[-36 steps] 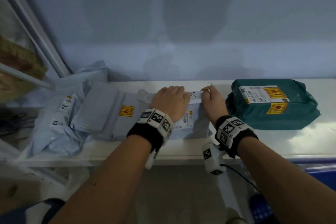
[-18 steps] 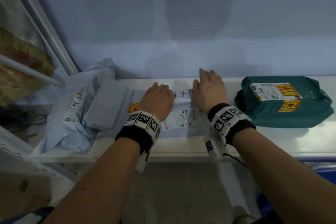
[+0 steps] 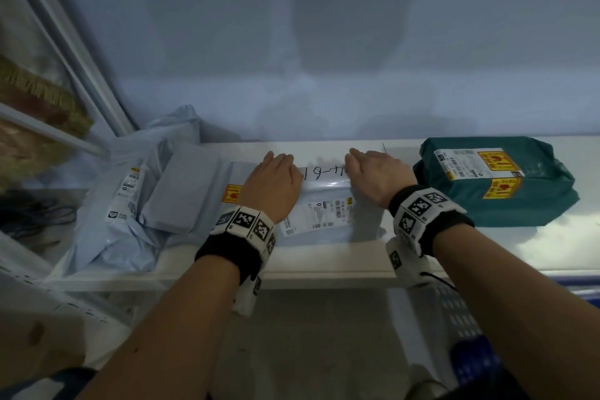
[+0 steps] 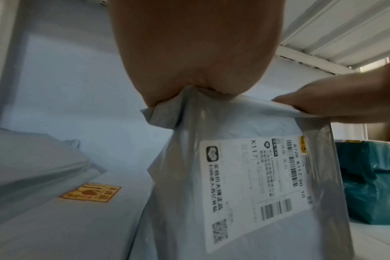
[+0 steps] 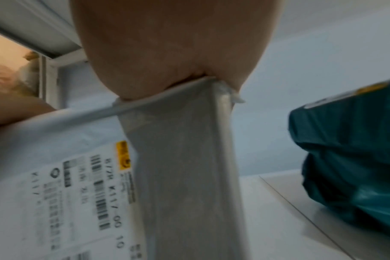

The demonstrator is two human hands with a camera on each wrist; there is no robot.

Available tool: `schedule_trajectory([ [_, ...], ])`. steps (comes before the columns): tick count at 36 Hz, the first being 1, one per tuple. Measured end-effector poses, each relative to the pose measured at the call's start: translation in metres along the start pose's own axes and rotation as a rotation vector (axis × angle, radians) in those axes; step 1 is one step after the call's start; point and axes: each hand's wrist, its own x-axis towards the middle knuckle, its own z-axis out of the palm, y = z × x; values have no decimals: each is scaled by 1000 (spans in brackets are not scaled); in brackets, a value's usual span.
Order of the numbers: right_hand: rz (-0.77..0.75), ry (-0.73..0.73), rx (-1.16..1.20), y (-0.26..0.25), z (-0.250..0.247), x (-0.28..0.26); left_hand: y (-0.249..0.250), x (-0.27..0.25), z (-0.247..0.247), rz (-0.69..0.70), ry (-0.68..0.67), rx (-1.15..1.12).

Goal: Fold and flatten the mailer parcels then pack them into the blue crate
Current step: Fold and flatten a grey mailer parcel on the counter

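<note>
A grey mailer parcel [image 3: 324, 214] with a white shipping label lies on the white shelf [image 3: 324, 273], its far flap folded over with handwriting on it. My left hand [image 3: 272, 178] presses palm-down on its left part, and my right hand [image 3: 376, 174] presses palm-down on its right part with straight fingers. In the left wrist view my palm [image 4: 196, 61] bears on the mailer's [image 4: 245, 176] crumpled far edge. In the right wrist view my palm [image 5: 174, 52] pushes down on the folded side [image 5: 183, 176]. Part of the blue crate [image 3: 477, 364] shows below the shelf at the lower right.
A dark green parcel [image 3: 496, 185] with yellow stickers sits on the shelf just right of my right hand. A pile of light blue mailers [image 3: 146, 204] lies at the left, overlapping the shelf's end. A wall stands close behind the shelf, and metal rack posts [image 3: 74, 52] rise at the left.
A second ago both hands held the flap at the far edge with curled fingers. Now they lie flat and farther apart on the folded mailer, pressing it down.
</note>
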Motion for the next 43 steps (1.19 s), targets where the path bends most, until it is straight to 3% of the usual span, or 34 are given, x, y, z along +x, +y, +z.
schedule_trajectory([
  [5, 104, 81, 324, 3, 2, -4, 9, -2, -2, -175, 126, -610],
  [11, 283, 149, 1075, 6, 1, -2, -1, -2, 11, -474, 124, -1474],
  [15, 453, 119, 1494, 12, 9, -4, 3, 0, 11, -525, 169, -1795],
  [21, 557, 99, 1757, 21, 35, -7, -1, -6, 34, -547, 65, -1901],
  [30, 724, 48, 1713, 31, 87, -11, -10, -6, 74, -556, 151, -1735],
  [43, 742, 72, 1710, 35, 104, -8, -15, -10, 90, -577, 182, -1702],
])
